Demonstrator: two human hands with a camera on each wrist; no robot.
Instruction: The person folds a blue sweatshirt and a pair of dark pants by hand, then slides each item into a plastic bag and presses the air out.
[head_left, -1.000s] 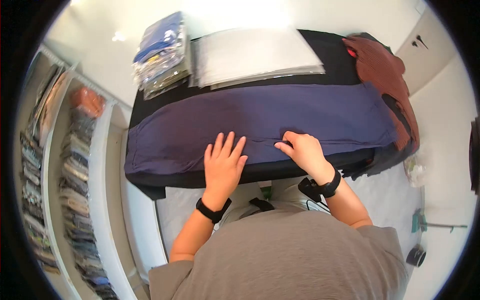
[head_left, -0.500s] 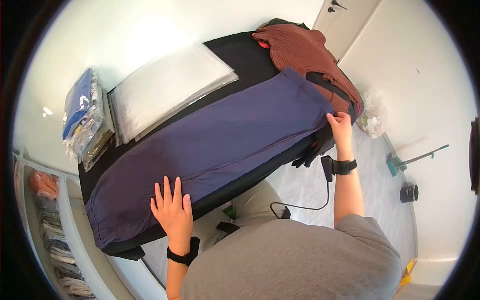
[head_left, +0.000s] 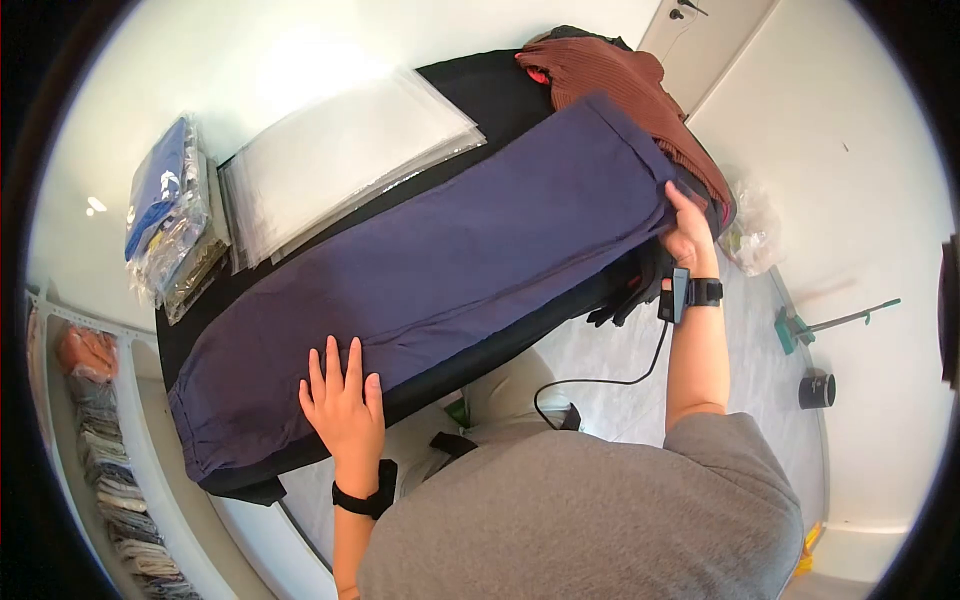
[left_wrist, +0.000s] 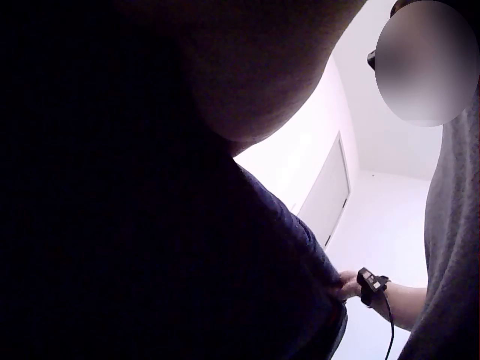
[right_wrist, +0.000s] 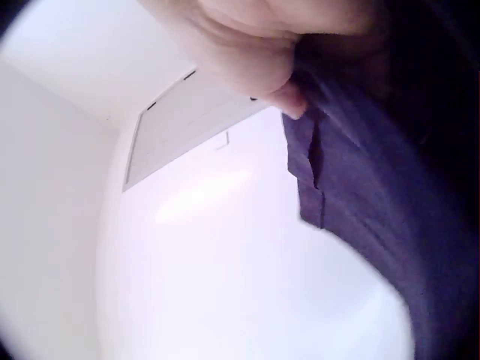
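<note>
In the head view, the left hand (head_left: 343, 400) lies flat on the near edge of the navy garment (head_left: 450, 250). Its fingers are straight and close together and the arm comes up from below. The right arm is stretched out to the side, and the right hand (head_left: 688, 232) grips the far end of the garment with curled fingers. Half a second ago this end lay flat on the desk (head_left: 480, 85). Now it is lifted a little and hides part of the rust-brown ribbed knit (head_left: 620, 75), while the left hand has kept its place. The garment is a long, smooth woven strip lying across the black desk. Behind it lie a stack of clear plastic bags (head_left: 345, 160) and a pile of packed clothes (head_left: 170, 225).

The left wrist view is mostly dark. The garment (left_wrist: 292, 255) runs away to the right hand (left_wrist: 346, 285), which holds its end.

In the right wrist view the fingers (right_wrist: 247, 52) pinch the garment (right_wrist: 360, 187) at a folded hem, against a white ceiling (right_wrist: 187, 262).
</note>
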